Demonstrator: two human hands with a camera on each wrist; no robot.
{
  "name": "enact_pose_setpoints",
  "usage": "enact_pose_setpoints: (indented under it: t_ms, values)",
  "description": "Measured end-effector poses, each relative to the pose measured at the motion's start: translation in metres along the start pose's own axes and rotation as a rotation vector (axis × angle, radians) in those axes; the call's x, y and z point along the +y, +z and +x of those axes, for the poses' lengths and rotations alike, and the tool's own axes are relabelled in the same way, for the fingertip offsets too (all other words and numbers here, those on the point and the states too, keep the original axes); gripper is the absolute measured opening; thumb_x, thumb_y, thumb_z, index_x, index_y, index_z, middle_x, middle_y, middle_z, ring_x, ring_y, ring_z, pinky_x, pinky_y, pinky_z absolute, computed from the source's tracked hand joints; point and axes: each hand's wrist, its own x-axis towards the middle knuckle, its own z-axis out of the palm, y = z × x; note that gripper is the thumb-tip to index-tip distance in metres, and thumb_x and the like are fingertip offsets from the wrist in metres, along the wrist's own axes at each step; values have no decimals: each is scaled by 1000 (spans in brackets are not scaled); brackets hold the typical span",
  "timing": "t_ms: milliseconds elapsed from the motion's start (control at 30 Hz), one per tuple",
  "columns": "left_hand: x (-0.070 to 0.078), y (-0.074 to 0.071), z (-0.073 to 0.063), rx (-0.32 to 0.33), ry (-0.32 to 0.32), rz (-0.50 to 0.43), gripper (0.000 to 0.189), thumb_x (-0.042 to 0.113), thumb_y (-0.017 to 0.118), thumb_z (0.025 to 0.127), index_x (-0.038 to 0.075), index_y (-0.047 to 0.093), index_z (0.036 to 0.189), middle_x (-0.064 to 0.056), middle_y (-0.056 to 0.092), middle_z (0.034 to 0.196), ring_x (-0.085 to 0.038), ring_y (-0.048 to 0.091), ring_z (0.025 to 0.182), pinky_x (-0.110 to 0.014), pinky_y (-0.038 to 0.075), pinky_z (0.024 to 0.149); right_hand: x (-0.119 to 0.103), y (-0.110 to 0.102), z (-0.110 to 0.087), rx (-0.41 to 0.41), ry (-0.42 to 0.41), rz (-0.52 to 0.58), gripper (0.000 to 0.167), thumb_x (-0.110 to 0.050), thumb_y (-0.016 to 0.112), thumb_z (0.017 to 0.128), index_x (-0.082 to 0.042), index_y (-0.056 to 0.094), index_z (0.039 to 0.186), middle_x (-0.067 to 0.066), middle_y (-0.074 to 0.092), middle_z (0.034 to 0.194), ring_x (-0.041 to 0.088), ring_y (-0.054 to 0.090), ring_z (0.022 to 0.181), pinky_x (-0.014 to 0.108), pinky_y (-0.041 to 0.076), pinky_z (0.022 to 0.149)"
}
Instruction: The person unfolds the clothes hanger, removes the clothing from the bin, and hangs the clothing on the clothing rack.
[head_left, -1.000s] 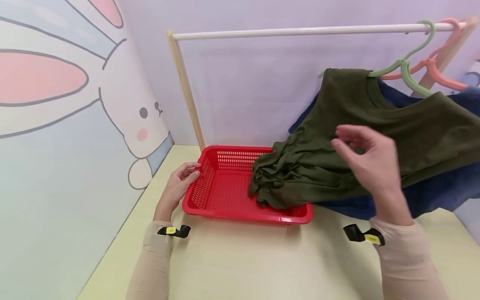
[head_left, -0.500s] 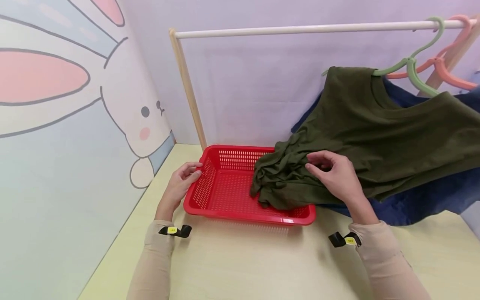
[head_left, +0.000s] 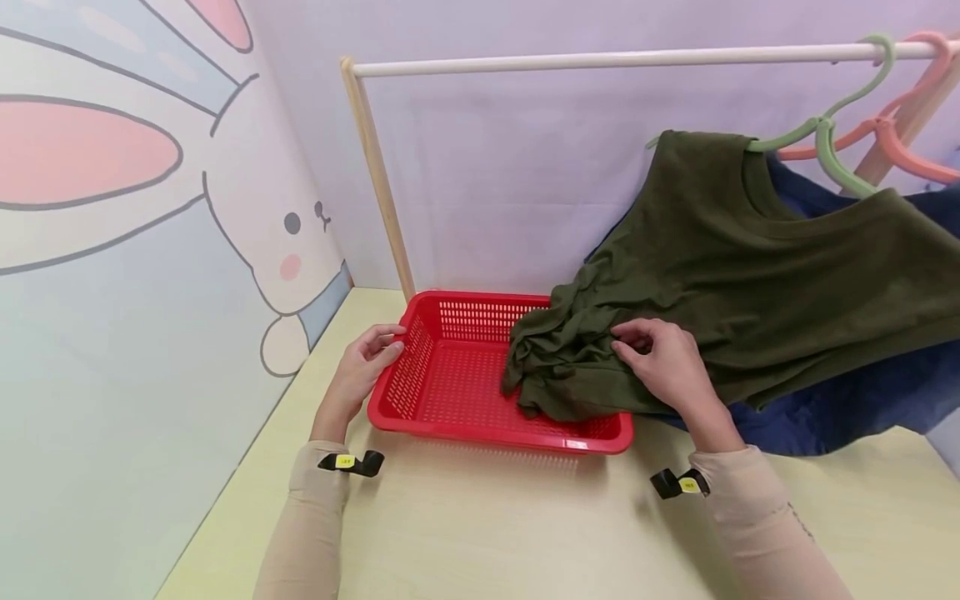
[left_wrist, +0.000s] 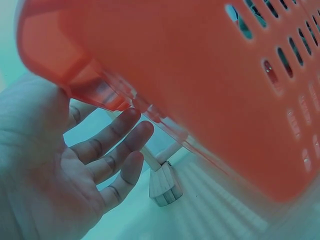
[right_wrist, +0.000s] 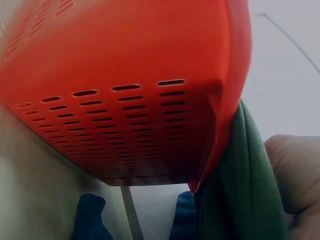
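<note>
My left hand (head_left: 358, 371) holds the left rim of the red plastic basket (head_left: 495, 433); in the left wrist view its fingers (left_wrist: 102, 142) curl below the rim, while the thumb is hidden behind it. My right hand (head_left: 667, 362) is at the basket's right end, thumb and forefinger pinching the dark olive green shirt (head_left: 765, 275). That shirt hangs on a green hanger (head_left: 832, 154), its bunched lower part lying in the basket. In the right wrist view, green cloth drapes over the basket's rim beside my hand; the fingertips are hidden there.
A white rod (head_left: 525, 64) on wooden side posts (head_left: 378, 175) spans the back. Behind the olive shirt hangs a navy blue garment (head_left: 862, 408) on a coral hanger (head_left: 918, 162). A wall with a painted rabbit (head_left: 292, 222) borders the pale tabletop (head_left: 480, 533) at left.
My right hand has moved left and down from in front of the shirt's middle onto its bunched part by the basket. My left hand has stayed at the rim.
</note>
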Motion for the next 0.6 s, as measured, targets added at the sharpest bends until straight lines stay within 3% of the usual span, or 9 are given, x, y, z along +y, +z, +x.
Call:
enact_pose_setpoints:
  t_ms: [200,433,600]
  values:
    - [1,0,1,0,-2,0,48,32,69,113,12,59,155,-21,61,148,-32,64,127,-29,65,92,0,1,-1,5,4,-13,7,-10,79,104,-5,83,105,14,79,101,29,68,85,43,53,76]
    - [2,0,2,6,14,-4,44,29,68,113,11,61,152,-21,62,144,-27,66,120,-28,66,90,-3,-3,2,-8,14,-4,11,-12,72,108,-3,76,108,16,76,100,29,64,82,42,51,76]
    - [2,0,1,0,7,3,45,29,68,113,11,60,153,-21,62,146,-29,66,121,-29,66,90,-7,-22,-2,67,16,19,17,-20,71,111,-5,77,113,14,75,102,25,61,86,32,47,74]
